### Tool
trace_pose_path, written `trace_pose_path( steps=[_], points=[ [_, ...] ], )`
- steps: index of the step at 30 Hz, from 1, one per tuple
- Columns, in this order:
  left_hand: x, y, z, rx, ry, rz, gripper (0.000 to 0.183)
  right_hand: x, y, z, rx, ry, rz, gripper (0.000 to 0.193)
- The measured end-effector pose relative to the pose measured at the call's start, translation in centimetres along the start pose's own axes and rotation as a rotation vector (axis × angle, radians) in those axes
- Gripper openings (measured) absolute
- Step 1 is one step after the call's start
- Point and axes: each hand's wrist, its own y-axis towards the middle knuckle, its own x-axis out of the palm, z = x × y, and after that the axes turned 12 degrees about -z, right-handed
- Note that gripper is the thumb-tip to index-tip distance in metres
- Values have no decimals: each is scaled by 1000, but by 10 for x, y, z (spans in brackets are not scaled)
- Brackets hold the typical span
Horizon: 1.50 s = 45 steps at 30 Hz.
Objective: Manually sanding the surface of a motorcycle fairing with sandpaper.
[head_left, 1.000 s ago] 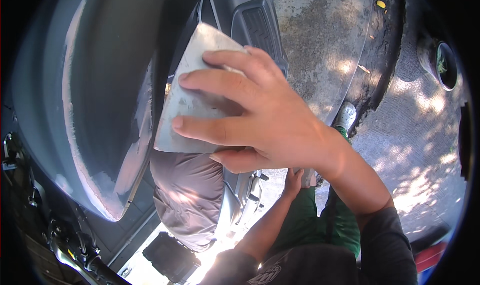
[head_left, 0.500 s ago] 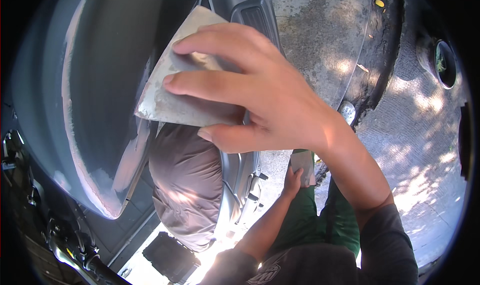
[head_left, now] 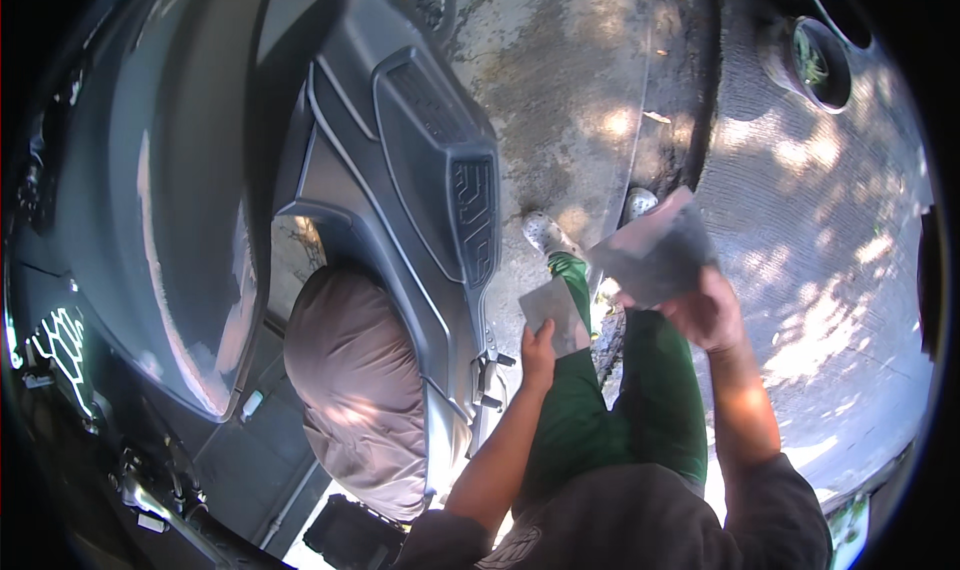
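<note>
My right hand (head_left: 706, 310) grips a thin, squarish grey filler spreader (head_left: 662, 253) by its lower right corner; pinkish paste lies along its upper edge. My left hand (head_left: 538, 352) pinches a smaller, pale grey spreader (head_left: 550, 308) between thumb and fingers, with some pinkish paste at its lower right. The two plates are close together, apart, in front of my green trousers. On the left stands a large, curved dark grey body panel (head_left: 195, 220). A long pinkish strip of filler (head_left: 165, 295) runs down it, and another patch (head_left: 238, 320) sits near its lower edge.
A scooter's dark footboard (head_left: 430, 160) lies between the panel and me. Brown cloth bulges over something round (head_left: 350, 370) below it. Past my shoes (head_left: 548, 234) runs a concrete floor with a dark groove. A round pot (head_left: 822, 65) stands far right.
My right hand has drawn back from beside the panel, down and to the right, bringing its spreader near the left one. My left hand has shifted slightly left. The view has moved too.
</note>
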Motion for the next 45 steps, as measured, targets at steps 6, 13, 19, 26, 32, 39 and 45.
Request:
trace_pose_path(
  steps=[6,13,19,26,32,39,45],
  points=[
    [98,-65,200,32,-318,-183,45,79,-14,-47,-109,-1420,22,65],
    [143,-126,250,157,-247,-211,35,121,-52,-47,-61,-1846,-115,77],
    [148,-192,282,432,-59,-299,33,118,-99,-90,-4,-2072,102,70],
    [161,-231,294,733,120,-220,27,210,-89,-78,-286,-2126,-62,66],
    [180,-273,336,913,118,-199,33,233,-128,-81,-240,-1964,-162,64],
    [184,-298,353,799,-254,-439,39,320,-136,-113,-666,-2030,-302,55],
    [201,-314,362,771,-389,-500,33,266,-145,-161,-530,-2345,122,67]
  ],
)
